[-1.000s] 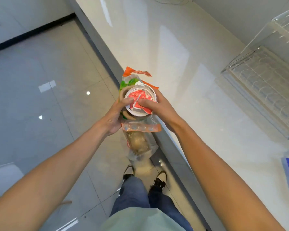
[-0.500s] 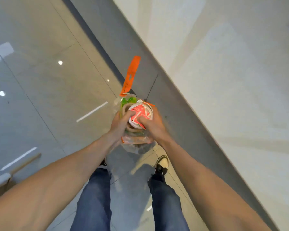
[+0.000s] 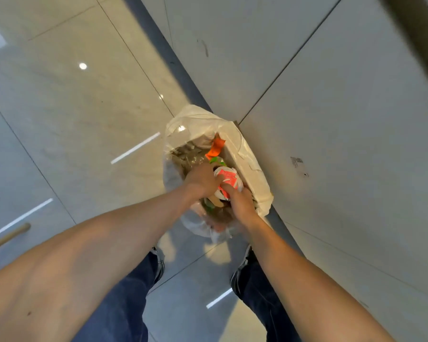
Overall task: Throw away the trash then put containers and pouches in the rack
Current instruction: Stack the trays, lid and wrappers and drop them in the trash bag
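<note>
The person stands over a trash bin (image 3: 247, 154) lined with a thin, crinkled white plastic bag (image 3: 195, 122) that drapes loosely over its rim; the bin sits on the glossy tiled floor (image 3: 84, 119) right against the pale cabinet front (image 3: 331, 119). Inside it lies a jumble of clear and brownish crumpled wrappers, too muddled to sort out. Both hands reach down into the opening. The left hand (image 3: 200, 178) and right hand (image 3: 240, 206) are clasped together around a bundle of trash: a round white cup lid (image 3: 229, 180) with a red printed label facing up, a green-and-orange wrapper (image 3: 216, 149) sticking out past the fingers toward the far side of the bin, and a clear plastic pouch (image 3: 208, 223) sagging beneath the right wrist over the near rim. The bundle sits at the mouth of the bin, gripped from both sides. A wooden stick (image 3: 8, 238) lies on the floor far to the left.
</note>
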